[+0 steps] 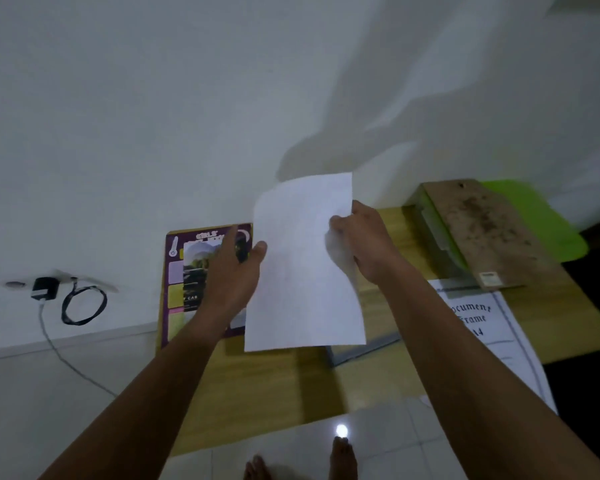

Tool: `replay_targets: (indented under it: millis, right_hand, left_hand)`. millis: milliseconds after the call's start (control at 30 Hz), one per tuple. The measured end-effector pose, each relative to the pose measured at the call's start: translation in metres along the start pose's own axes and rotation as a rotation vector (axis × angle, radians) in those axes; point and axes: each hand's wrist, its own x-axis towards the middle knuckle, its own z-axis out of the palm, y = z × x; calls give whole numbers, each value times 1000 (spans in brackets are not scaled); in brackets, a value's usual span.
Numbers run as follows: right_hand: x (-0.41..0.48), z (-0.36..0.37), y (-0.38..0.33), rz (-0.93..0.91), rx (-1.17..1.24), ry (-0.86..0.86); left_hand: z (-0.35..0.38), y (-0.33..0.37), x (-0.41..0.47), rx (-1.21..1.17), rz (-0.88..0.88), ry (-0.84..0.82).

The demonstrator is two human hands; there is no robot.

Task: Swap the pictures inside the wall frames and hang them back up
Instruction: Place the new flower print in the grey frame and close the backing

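A white sheet of paper point(302, 268), blank side toward me, is held upright above a low wooden table point(274, 382). My right hand point(364, 240) pinches its right edge and my left hand point(236, 268) grips its left edge. Behind my left hand a purple and yellow picture point(184, 271) lies on the table's left part. A grey frame point(364, 349) peeks out below the sheet. To the right lie a brown backing board point(482, 230) and a white insert sheet point(482, 323) printed "Document Frame A4".
A green object point(541, 216) sits under the backing board at the table's far right. A black charger point(44, 288) with a looped cable point(84, 306) hangs at the white wall on the left. My bare feet point(342, 459) stand on the tiled floor.
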Motion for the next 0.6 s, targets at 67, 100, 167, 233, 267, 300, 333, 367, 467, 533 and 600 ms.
replay_targets:
  millis: [67, 100, 167, 233, 267, 300, 333, 367, 467, 533, 600]
  right_hand:
    - [10, -21, 12, 50, 36, -45]
    - [13, -30, 19, 72, 53, -69]
    - [20, -48, 30, 97, -4, -99]
    - [30, -64, 46, 81, -106, -66]
    - [36, -71, 58, 62, -143, -41]
    - [43, -76, 70, 48, -162, -19]
    - [49, -79, 81, 37, -183, -4]
    - [54, -81, 92, 31, -216, 4]
    - [74, -88, 115, 8, -383, -11]
    - [87, -90, 127, -17, -479, -45]
    - [99, -90, 137, -44, -567, -72]
  left_hand:
    - [9, -9, 12, -185, -185, -159]
    - [13, -15, 14, -245, -231, -213]
    - [27, -21, 12, -302, -269, -248]
    - [46, -26, 7, -273, -249, -206]
    - [56, -30, 5, -262, -231, -181]
    - [67, -34, 4, -248, -216, -160]
    - [77, -39, 3, -220, -201, -137]
    - [87, -44, 3, -165, -188, -111]
    - [117, -54, 3, 18, -130, -34]
    - [133, -60, 7, 122, -84, 7]
    - [146, -67, 12, 205, -38, 32]
